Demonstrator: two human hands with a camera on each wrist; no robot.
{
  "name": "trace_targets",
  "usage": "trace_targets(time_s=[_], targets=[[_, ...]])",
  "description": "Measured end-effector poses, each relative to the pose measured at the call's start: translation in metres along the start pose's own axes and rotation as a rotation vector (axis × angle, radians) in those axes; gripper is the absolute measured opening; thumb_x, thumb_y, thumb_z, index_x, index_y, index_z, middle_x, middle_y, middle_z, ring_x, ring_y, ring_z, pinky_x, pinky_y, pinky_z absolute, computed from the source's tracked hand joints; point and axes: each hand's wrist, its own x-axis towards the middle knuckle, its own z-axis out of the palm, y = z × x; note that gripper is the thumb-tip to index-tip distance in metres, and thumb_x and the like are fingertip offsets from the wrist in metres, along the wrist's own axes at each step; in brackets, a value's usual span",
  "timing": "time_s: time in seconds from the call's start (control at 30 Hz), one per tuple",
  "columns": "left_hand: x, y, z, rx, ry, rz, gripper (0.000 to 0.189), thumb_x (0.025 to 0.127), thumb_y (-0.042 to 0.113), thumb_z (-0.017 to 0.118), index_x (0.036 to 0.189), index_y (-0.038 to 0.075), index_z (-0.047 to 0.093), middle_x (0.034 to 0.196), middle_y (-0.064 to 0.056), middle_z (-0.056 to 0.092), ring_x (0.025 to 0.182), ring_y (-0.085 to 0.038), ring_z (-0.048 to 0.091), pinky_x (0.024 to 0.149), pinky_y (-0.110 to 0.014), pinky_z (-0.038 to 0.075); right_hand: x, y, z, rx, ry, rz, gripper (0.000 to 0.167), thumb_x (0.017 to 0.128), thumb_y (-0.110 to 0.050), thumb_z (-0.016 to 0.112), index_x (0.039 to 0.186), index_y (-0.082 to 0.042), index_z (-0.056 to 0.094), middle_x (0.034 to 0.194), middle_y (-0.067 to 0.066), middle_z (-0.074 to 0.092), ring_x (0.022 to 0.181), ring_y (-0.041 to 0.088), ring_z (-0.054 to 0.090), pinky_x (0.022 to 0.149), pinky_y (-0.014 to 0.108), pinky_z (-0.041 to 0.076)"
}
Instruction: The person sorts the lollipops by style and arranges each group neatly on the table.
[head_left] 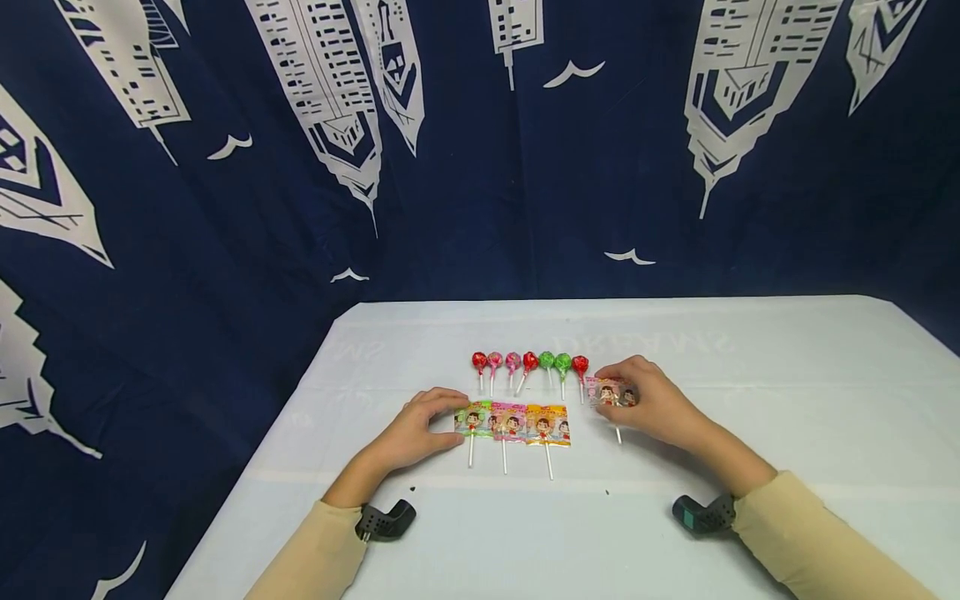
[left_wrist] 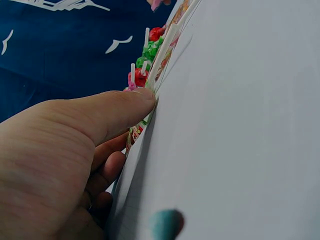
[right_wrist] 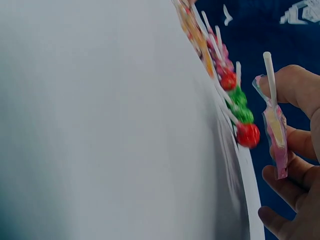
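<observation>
My left hand (head_left: 420, 427) lies at the left end of a row of flat packeted lollipops, its thumb and fingers pinching the edges of the green-wrapped lollipop (head_left: 473, 419). Beside that one lie a pink-wrapped lollipop (head_left: 510, 422) and an orange-wrapped lollipop (head_left: 548, 426), sticks toward me. My right hand (head_left: 651, 402) pinches a pink-wrapped lollipop (right_wrist: 276, 127) in a clear packet, to the right of the row. The right wrist view shows it held off the table, stick between thumb and camera. Fingers partly cover its printed front in the head view.
Behind the packets runs a row of round lollipops: red (head_left: 479, 360), pink (head_left: 513, 361) and green (head_left: 563, 362), several in all. They lie on a white-covered table (head_left: 525, 533). Small dark specks dot the cloth near me. A navy patterned curtain (head_left: 465, 225) hangs behind.
</observation>
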Motion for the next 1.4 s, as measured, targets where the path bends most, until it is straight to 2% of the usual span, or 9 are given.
trace_targets(time_s=[0.5,0.87,1.4], targets=[[0.001,0.001,-0.002,-0.011,-0.001,0.009,0.048,0.086,0.02,0.078,0.133,0.02,0.064,0.143,0.001,0.056,0.14,-0.026,0.042,0.116,-0.056,0.028,-0.012,-0.02,0.022,-0.015,-0.008,-0.029,0.045,0.079,-0.026,0.083,0.119,-0.012,0.069,0.106,0.003,0.06,0.095,0.018,0.051,0.082,0.037,0.044],[0.0,0.001,-0.002,-0.015,0.003,-0.003,0.048,0.086,0.021,0.078,0.132,0.021,0.065,0.142,0.003,0.056,0.14,-0.025,0.042,0.116,-0.056,0.03,-0.015,-0.015,0.037,-0.085,0.051,-0.089,0.042,0.075,-0.029,0.084,0.113,-0.016,0.072,0.103,-0.002,0.061,0.099,0.018,0.053,0.084,0.04,0.039],[-0.001,-0.001,0.001,-0.014,0.009,0.009,0.048,0.086,0.021,0.078,0.132,0.02,0.065,0.141,0.003,0.057,0.139,-0.025,0.043,0.115,-0.055,0.03,-0.016,-0.008,0.044,-0.021,0.037,-0.104,0.043,0.075,-0.029,0.087,0.114,-0.02,0.071,0.106,-0.006,0.061,0.102,0.015,0.049,0.085,0.039,0.034]])
